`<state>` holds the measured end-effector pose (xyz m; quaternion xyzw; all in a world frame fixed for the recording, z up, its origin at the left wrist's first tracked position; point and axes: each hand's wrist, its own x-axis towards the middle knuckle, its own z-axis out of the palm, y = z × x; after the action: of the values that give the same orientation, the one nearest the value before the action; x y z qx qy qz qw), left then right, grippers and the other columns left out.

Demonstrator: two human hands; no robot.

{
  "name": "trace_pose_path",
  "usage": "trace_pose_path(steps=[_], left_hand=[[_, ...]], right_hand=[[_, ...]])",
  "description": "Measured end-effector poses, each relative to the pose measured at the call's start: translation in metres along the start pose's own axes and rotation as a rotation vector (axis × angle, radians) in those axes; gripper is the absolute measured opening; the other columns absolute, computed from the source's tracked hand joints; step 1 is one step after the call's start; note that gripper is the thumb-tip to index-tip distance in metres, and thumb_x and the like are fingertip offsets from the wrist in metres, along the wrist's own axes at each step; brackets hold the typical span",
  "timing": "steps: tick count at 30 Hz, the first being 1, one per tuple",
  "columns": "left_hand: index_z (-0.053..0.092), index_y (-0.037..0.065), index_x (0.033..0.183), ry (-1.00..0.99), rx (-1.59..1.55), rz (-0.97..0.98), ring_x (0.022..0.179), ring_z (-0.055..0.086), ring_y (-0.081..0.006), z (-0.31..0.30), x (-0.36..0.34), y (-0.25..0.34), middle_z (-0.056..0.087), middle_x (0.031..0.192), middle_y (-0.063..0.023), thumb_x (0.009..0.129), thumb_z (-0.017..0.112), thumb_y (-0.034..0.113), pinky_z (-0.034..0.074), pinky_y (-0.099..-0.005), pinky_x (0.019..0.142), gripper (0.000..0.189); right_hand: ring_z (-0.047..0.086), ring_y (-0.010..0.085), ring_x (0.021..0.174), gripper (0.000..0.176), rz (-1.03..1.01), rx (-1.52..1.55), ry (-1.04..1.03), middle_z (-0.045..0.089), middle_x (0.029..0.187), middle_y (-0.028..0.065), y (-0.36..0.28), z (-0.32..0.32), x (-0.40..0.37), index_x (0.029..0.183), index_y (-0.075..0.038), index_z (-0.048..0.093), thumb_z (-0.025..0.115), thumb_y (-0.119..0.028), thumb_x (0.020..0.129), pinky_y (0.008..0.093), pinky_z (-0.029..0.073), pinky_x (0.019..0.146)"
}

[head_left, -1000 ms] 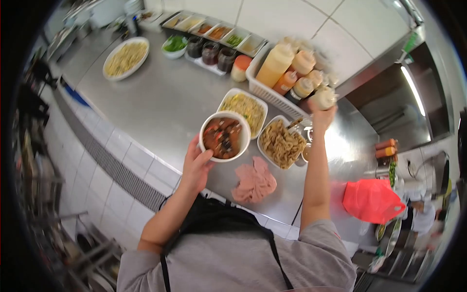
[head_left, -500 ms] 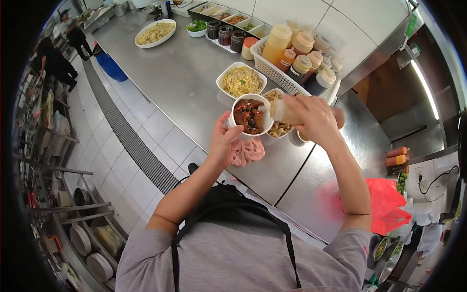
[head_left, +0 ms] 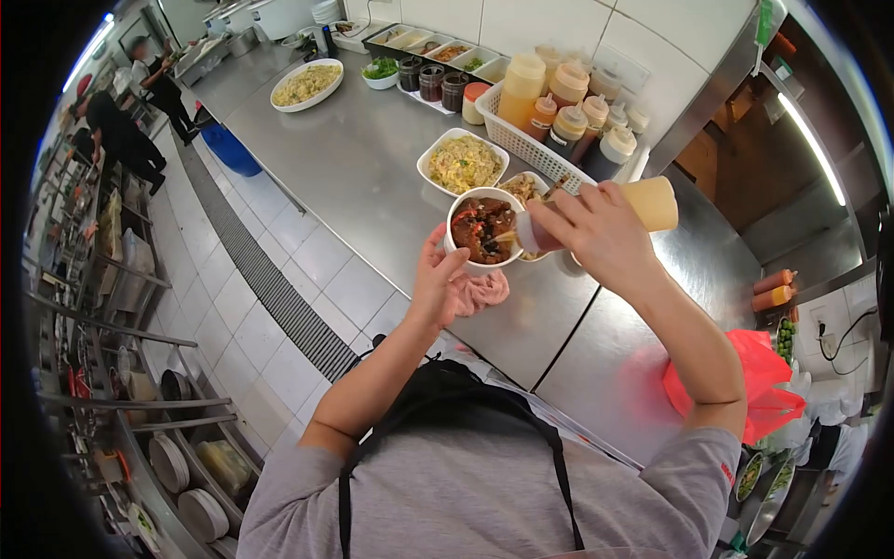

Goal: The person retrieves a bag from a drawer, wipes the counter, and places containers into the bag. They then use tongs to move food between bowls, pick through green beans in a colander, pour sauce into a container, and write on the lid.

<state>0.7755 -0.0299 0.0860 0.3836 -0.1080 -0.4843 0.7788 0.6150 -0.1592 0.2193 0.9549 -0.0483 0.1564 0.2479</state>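
Bowl (head_left: 482,228): round, white, smooth-walled. It is filled with dark red-brown stew in glossy chunks, and a pale patch is seen at the right rim. The bowl is held up over the near edge of the counter (head_left: 354,158) (brushed steel, reflective).

Left hand (head_left: 438,284): it is cupped against the bowl's near wall from below. The fingers are curled close together around the wall, with the thumb raised toward the rim, so a firm grip on the bowl is recorded.

Bottle (head_left: 655,203): a soft plastic squeeze type, cylindrical, with pale tan contents. It is tipped almost level, with the white nozzle end at the bowl's right rim.

Right hand (head_left: 596,233): it is wrapped around the bottle's front half, with the fingers closed tightly round the body. Only the base end is left showing.

Cloth (head_left: 480,291): pink, crumpled, soft. It lies at the near edge, below the bowl and just beside the left hand.

Rice dish (head_left: 463,160): white, rectangular with rounded corners, heaped with yellow grains, set just behind the bowl.

Basket (head_left: 521,140): white perforated plastic, packed with upright squeeze bottles, placed toward the counter's far edge.
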Motion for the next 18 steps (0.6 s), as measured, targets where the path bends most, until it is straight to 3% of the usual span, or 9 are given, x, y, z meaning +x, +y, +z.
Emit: trace_pose_path(steps=[4, 7, 8, 10, 11, 12, 16, 18], left_hand=[[0.026, 0.007, 0.129, -0.029, 0.081, 0.019, 0.1, 0.053, -0.0228, -0.001, 0.004, -0.005, 0.05, 0.111, -0.012, 0.079, 0.054, 0.01, 0.043, -0.0407, 0.084, 0.058], [0.027, 0.009, 0.129, -0.008, 0.14, -0.011, 0.103, 0.051, -0.0224, 0.005, 0.003, -0.009, 0.049, 0.114, -0.0105, 0.08, 0.053, 0.012, 0.043, -0.0396, 0.085, 0.056], [0.027, 0.009, 0.129, -0.024, 0.14, -0.011, 0.103, 0.051, -0.0224, 0.008, 0.004, -0.009, 0.049, 0.114, -0.0105, 0.08, 0.053, 0.012, 0.043, -0.0396, 0.085, 0.056], [0.026, 0.009, 0.129, -0.021, 0.0, -0.091, 0.098, 0.052, -0.0188, 0.013, 0.004, -0.008, 0.05, 0.107, -0.0085, 0.079, 0.057, 0.01, 0.047, -0.0347, 0.079, 0.058], [0.027, 0.009, 0.127, -0.039, 0.005, -0.088, 0.098, 0.052, -0.0186, 0.018, 0.005, -0.008, 0.051, 0.106, -0.0074, 0.078, 0.057, 0.012, 0.048, -0.0351, 0.077, 0.057], [0.027, 0.009, 0.127, -0.045, 0.014, -0.095, 0.098, 0.052, -0.0186, 0.02, 0.006, -0.008, 0.051, 0.106, -0.0074, 0.078, 0.057, 0.012, 0.048, -0.0351, 0.077, 0.057], [0.025, 0.01, 0.128, -0.111, 0.047, -0.133, 0.099, 0.052, -0.0187, 0.027, 0.002, -0.009, 0.05, 0.109, -0.0077, 0.078, 0.056, 0.011, 0.048, -0.034, 0.077, 0.059], [0.024, 0.01, 0.129, -0.127, 0.056, -0.146, 0.1, 0.051, -0.019, 0.029, -0.006, -0.009, 0.048, 0.112, -0.008, 0.078, 0.055, 0.011, 0.048, -0.0334, 0.076, 0.059]], right_hand=[[0.053, 0.0178, 0.084, 0.048, 0.158, -0.025, 0.004, 0.055, 0.093, 0.0008, 0.01, 0.014, -0.015, 0.115, -0.016, 0.05, 0.059, -0.012, 0.068, 0.0325, 0.038, 0.076], [0.052, 0.0246, 0.099, 0.069, 0.394, 0.456, -0.154, 0.055, 0.112, 0.0038, -0.006, 0.022, -0.03, 0.122, -0.015, 0.047, 0.073, -0.015, 0.059, 0.0339, 0.04, 0.084], [0.052, 0.0246, 0.099, 0.069, 0.403, 0.443, -0.15, 0.055, 0.112, 0.0038, -0.008, 0.029, -0.036, 0.122, -0.015, 0.047, 0.073, -0.015, 0.059, 0.0339, 0.04, 0.084], [0.051, 0.0262, 0.105, 0.073, 0.592, 0.994, 0.027, 0.054, 0.116, 0.0053, -0.01, 0.038, -0.044, 0.124, -0.015, 0.045, 0.077, -0.017, 0.058, 0.0351, 0.04, 0.09], [0.051, 0.0267, 0.107, 0.077, 0.652, 1.081, 0.049, 0.053, 0.118, 0.0108, -0.008, 0.039, -0.048, 0.125, -0.011, 0.043, 0.079, -0.014, 0.057, 0.0341, 0.04, 0.092], [0.051, 0.0267, 0.107, 0.077, 0.663, 1.081, 0.054, 0.053, 0.118, 0.0108, -0.003, 0.042, -0.049, 0.125, -0.011, 0.043, 0.079, -0.014, 0.057, 0.0341, 0.04, 0.092], [0.053, 0.0223, 0.102, 0.079, 0.992, 1.062, 0.426, 0.055, 0.112, 0.0135, 0.053, 0.072, -0.04, 0.123, -0.004, 0.041, 0.081, -0.018, 0.056, 0.033, 0.044, 0.086], [0.055, 0.0247, 0.098, 0.077, 0.978, 1.008, 0.751, 0.055, 0.107, 0.014, 0.085, 0.092, -0.025, 0.121, -0.003, 0.04, 0.08, -0.02, 0.057, 0.0344, 0.045, 0.082]])
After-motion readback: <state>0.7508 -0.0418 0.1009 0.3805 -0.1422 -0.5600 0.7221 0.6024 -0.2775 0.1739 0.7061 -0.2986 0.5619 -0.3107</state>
